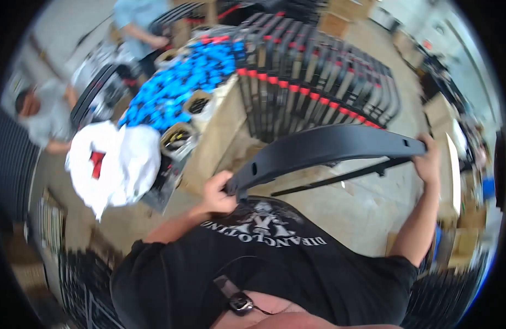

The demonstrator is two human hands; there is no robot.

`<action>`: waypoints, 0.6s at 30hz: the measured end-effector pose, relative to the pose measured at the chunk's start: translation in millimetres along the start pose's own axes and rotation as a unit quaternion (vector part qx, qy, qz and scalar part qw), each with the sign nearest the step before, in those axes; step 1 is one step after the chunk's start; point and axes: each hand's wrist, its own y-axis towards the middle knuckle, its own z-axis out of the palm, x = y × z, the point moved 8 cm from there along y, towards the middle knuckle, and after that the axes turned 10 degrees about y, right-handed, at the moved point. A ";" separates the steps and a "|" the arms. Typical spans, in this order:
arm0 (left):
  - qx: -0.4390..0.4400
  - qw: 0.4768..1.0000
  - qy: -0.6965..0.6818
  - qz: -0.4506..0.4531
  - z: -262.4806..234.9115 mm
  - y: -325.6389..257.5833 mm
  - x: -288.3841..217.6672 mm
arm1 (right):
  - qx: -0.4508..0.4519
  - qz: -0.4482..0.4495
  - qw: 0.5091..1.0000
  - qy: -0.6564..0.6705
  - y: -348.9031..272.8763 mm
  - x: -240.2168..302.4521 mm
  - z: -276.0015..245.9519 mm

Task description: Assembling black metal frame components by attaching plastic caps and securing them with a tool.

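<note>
Black cloth of the wearer's white-printed short-sleeved shirt spreads across the bottom of the view. Beyond it stands a long row of upright black frames with red bands. Between the two, raised above the floor, is a smooth, dark grey, bow-shaped panel with a slot near each end. Its long axis runs left to right across the body, right end higher in view, the arch bulging away from the wearer. Beneath it slants a thin, straight black bar; whether the two are joined, I cannot tell. The right hand has its fingers curled around the panel's right end; the left hand is closed around the left end, beside the shirt.
</note>
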 end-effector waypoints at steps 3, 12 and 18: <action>-0.111 0.992 -0.030 -0.050 1.3 1.3 8.6 | 0.052 0.009 0.998 0.044 54.3 17.8 26.9; -0.280 0.916 -0.010 -0.288 -37.9 -123.8 176.5 | 0.125 -0.167 0.977 0.051 119.2 182.9 205.2; -0.227 0.914 0.054 -0.332 -65.6 -161.1 226.6 | 0.209 -0.231 0.948 0.059 137.8 279.1 305.9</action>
